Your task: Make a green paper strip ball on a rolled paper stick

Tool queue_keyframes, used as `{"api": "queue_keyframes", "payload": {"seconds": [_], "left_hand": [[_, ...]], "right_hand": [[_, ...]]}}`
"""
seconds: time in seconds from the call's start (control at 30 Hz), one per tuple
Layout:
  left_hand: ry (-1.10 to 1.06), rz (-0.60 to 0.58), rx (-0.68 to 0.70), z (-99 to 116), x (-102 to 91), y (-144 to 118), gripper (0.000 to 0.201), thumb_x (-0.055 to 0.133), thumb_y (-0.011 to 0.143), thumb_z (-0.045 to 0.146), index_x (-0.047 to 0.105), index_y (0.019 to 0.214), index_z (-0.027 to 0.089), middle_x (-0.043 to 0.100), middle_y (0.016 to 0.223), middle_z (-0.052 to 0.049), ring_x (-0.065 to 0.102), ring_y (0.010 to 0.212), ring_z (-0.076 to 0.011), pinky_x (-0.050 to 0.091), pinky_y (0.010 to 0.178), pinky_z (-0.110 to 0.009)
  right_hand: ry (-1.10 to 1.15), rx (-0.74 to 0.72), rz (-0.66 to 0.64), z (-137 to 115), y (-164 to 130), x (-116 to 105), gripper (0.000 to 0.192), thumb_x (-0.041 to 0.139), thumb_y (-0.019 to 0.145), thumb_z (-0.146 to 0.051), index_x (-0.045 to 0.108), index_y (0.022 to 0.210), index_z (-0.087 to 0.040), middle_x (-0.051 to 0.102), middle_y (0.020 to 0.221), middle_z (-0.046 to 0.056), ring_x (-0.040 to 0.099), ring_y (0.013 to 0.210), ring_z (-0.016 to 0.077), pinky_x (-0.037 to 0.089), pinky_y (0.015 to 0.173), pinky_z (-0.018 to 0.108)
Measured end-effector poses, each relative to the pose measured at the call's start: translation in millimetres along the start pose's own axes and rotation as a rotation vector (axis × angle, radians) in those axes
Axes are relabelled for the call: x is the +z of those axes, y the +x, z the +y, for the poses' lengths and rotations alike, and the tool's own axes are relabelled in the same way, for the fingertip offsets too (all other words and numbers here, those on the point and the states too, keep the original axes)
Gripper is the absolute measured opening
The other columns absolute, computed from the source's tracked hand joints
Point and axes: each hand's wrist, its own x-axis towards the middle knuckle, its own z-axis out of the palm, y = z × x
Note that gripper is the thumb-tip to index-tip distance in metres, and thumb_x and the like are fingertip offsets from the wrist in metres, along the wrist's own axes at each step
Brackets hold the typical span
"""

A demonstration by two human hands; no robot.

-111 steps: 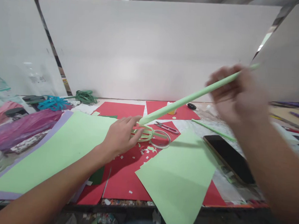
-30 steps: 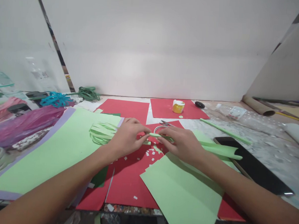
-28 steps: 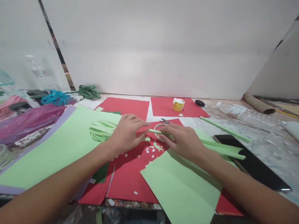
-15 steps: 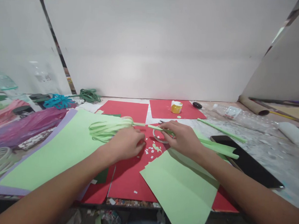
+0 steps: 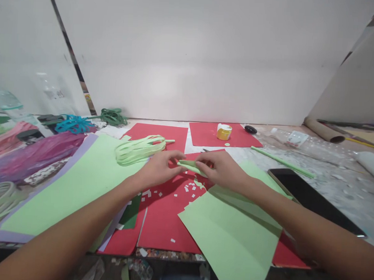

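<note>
My left hand (image 5: 158, 168) and my right hand (image 5: 219, 170) meet over the red paper (image 5: 164, 214) in the middle of the table. Between their fingertips they pinch the end of a light green rolled paper tube (image 5: 188, 167). The rest of the tube is hidden under my right hand and forearm. A bundle of looped light green paper strips (image 5: 140, 149) lies free just left of my left hand, on the edge of a large light green sheet (image 5: 68, 192). Small paper scraps are scattered on the red paper below my hands.
A second light green sheet (image 5: 232, 238) overhangs the table's front edge. A black phone (image 5: 312, 201) lies at the right, a thin green paper stick (image 5: 281, 161) beyond it. A yellow glue jar (image 5: 223, 132) stands at the back. Purple, pink and teal paper items crowd the left.
The looped strip bundle has shifted back and left and lies free of my left hand. My left hand has come back to the tube's end, and the tube's long part is now hidden.
</note>
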Motion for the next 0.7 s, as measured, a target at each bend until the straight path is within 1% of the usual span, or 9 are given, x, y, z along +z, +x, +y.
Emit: {"api": "queue_keyframes", "payload": {"seconds": [0.07, 0.1, 0.17, 0.23, 0.3, 0.4, 0.47, 0.6, 0.7], "left_hand": [[0.139, 0.178, 0.164, 4, 8.3, -3, 0.023, 0.062, 0.082, 0.029, 0.061, 0.101, 0.018, 0.067, 0.097, -0.007, 0.061, 0.092, -0.0214, 0.048, 0.080, -0.036], [0.201, 0.223, 0.271, 7, 13.2, -5, 0.019, 0.060, 0.083, 0.028, 0.060, 0.099, 0.017, 0.066, 0.095, -0.007, 0.060, 0.091, -0.0216, 0.047, 0.080, -0.036], [0.295, 0.186, 0.476, 15, 23.0, -8, 0.010, 0.053, 0.086, 0.022, 0.060, 0.093, 0.018, 0.066, 0.088, -0.006, 0.060, 0.083, -0.0201, 0.046, 0.075, -0.034], [0.355, 0.088, 0.553, 22, 31.1, -9, 0.013, 0.048, 0.087, 0.016, 0.060, 0.092, 0.018, 0.067, 0.088, -0.006, 0.060, 0.079, -0.0197, 0.046, 0.071, -0.033], [0.397, 0.001, 0.476, 24, 35.4, -9, 0.013, 0.048, 0.086, 0.014, 0.059, 0.093, 0.017, 0.068, 0.090, -0.007, 0.061, 0.079, -0.0210, 0.045, 0.069, -0.033], [0.423, -0.100, 0.310, 23, 34.6, -6, 0.010, 0.051, 0.086, 0.015, 0.059, 0.089, 0.016, 0.067, 0.084, -0.006, 0.060, 0.075, -0.0216, 0.043, 0.064, -0.033], [0.440, -0.154, 0.288, 19, 31.4, -4, 0.011, 0.051, 0.085, 0.014, 0.061, 0.089, 0.017, 0.067, 0.083, -0.005, 0.060, 0.076, -0.0219, 0.043, 0.066, -0.033], [0.466, -0.212, 0.259, 14, 23.5, -4, 0.017, 0.048, 0.085, 0.013, 0.063, 0.081, 0.019, 0.066, 0.080, -0.004, 0.059, 0.075, -0.0209, 0.039, 0.064, -0.031], [0.451, -0.205, 0.176, 11, 16.3, -7, 0.020, 0.046, 0.086, 0.015, 0.058, 0.071, 0.019, 0.062, 0.073, -0.004, 0.056, 0.068, -0.0186, 0.036, 0.060, -0.030]], "right_hand": [[-0.017, 0.030, -0.031, 0, 1, 3, 0.019, 0.051, 0.088, -0.021, 0.067, 0.077, -0.019, 0.067, 0.067, 0.000, 0.054, 0.060, 0.0122, 0.033, 0.056, 0.026], [-0.029, 0.034, -0.043, 0, 1, 5, 0.018, 0.052, 0.087, -0.019, 0.066, 0.077, -0.019, 0.066, 0.066, 0.000, 0.053, 0.060, 0.0121, 0.032, 0.055, 0.025], [-0.042, 0.016, -0.068, 0, 0, 8, 0.013, 0.054, 0.083, -0.015, 0.064, 0.075, -0.018, 0.065, 0.066, -0.001, 0.052, 0.060, 0.0119, 0.030, 0.054, 0.025], [-0.042, -0.009, -0.077, 2, -1, 9, 0.013, 0.053, 0.080, -0.011, 0.063, 0.075, -0.018, 0.065, 0.067, -0.001, 0.051, 0.061, 0.0119, 0.029, 0.055, 0.025], [-0.024, -0.016, -0.081, 5, -1, 9, 0.017, 0.050, 0.082, -0.010, 0.064, 0.077, -0.019, 0.067, 0.072, -0.001, 0.053, 0.064, 0.0121, 0.032, 0.057, 0.025], [-0.045, -0.039, -0.074, 12, -1, 8, 0.024, 0.045, 0.088, -0.010, 0.066, 0.082, -0.019, 0.070, 0.079, 0.001, 0.056, 0.069, 0.0134, 0.035, 0.061, 0.026], [-0.151, -0.082, -0.038, 14, -1, 7, 0.023, 0.046, 0.089, -0.011, 0.067, 0.088, -0.020, 0.070, 0.080, 0.002, 0.056, 0.072, 0.0160, 0.035, 0.062, 0.027], [-0.368, -0.230, 0.108, 7, -3, 2, 0.023, 0.049, 0.089, -0.013, 0.066, 0.104, -0.017, 0.069, 0.092, 0.008, 0.056, 0.084, 0.0219, 0.038, 0.073, 0.033], [-0.385, -0.321, 0.099, -4, -9, 1, 0.021, 0.048, 0.089, -0.012, 0.066, 0.100, -0.015, 0.066, 0.091, 0.009, 0.053, 0.085, 0.0222, 0.039, 0.075, 0.034]]}}
